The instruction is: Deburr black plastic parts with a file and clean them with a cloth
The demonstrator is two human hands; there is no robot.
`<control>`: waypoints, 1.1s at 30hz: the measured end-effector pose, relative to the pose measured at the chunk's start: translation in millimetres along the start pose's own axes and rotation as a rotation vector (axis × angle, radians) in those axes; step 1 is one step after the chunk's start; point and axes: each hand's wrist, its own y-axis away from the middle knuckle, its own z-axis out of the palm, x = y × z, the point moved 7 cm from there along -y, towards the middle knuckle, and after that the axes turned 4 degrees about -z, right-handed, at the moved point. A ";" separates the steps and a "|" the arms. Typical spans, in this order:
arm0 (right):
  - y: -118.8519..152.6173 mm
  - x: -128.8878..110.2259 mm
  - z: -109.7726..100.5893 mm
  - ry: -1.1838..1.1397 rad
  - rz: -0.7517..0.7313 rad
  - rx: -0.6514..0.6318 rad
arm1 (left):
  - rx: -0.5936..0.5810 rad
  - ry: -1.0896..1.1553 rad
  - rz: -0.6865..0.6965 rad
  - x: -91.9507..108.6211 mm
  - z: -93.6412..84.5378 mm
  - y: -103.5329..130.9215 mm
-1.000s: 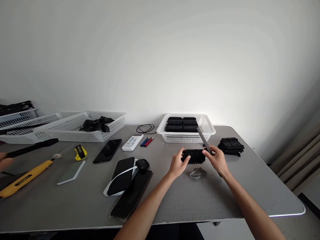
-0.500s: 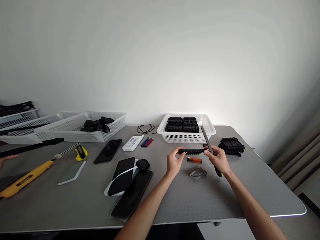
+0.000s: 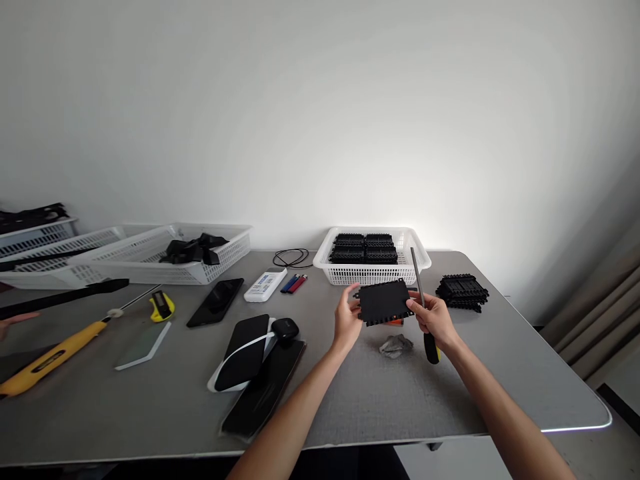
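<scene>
A flat black plastic panel [image 3: 384, 302] with toothed edges is held above the table, its smooth face turned toward me. My left hand [image 3: 348, 321] grips its left edge between thumb and fingers. At the right edge, the thumb of my right hand [image 3: 434, 317] presses on the panel. That same hand also holds a file [image 3: 418, 277], its grey blade pointing up and its black and yellow handle hanging below. Partly hidden behind the panel lies an orange lighter [image 3: 396, 323]. A crumpled grey scrap [image 3: 396, 346] rests on the table just below.
Behind my hands stands a white basket [image 3: 375, 275] of similar black panels; another stack [image 3: 462, 292] sits to the right. Leftward are phones [image 3: 216, 303], two lighters [image 3: 294, 284], a white box [image 3: 266, 285] and a yellow cutter [image 3: 163, 305]. Another person's hand [image 3: 15, 323] shows far left.
The panel has tilted from edge-on to showing its smooth face, now covering part of the orange lighter. The file has turned more upright in my right hand.
</scene>
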 end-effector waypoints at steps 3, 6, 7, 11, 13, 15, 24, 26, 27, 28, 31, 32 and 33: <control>-2.4 5.1 -5.6 0.008 0.007 0.058 | -0.061 0.151 -0.164 -14.0 5.6 -4.6; -3.1 6.4 -8.9 0.011 0.007 0.091 | -0.110 0.222 -0.222 -15.0 7.4 -7.3; -2.8 6.0 -9.5 0.012 0.005 0.096 | -0.132 0.249 -0.243 -14.5 8.2 -7.5; -0.9 2.6 -10.2 0.014 -0.008 0.089 | -0.200 0.328 -0.302 -11.0 13.1 -3.7; -0.8 1.3 -10.2 0.009 -0.022 0.081 | -0.255 0.333 -0.321 -8.9 19.5 1.4; -1.8 0.8 -10.4 0.003 -0.039 0.084 | -0.343 0.328 -0.332 -6.4 28.7 8.2; -3.7 4.8 -3.3 0.009 -0.077 0.052 | -0.240 0.167 -0.259 -14.6 23.6 6.6; -3.3 5.9 -2.1 0.015 -0.077 0.041 | -0.189 0.122 -0.249 -17.5 18.1 3.8; -3.2 6.3 -2.0 0.020 -0.076 0.040 | -0.176 0.106 -0.249 -18.5 16.3 3.1; -3.2 6.5 -2.4 0.025 -0.075 0.042 | -0.167 0.096 -0.253 -19.0 15.0 2.7; -3.0 5.9 -4.5 0.062 -0.071 0.062 | -0.176 0.096 -0.265 -18.7 15.1 2.9; -2.6 4.8 -5.9 0.089 -0.076 0.077 | -0.184 0.108 -0.268 -18.2 15.9 3.0; -1.9 2.7 -7.6 0.128 -0.088 0.097 | -0.189 0.121 -0.270 -17.8 16.4 3.0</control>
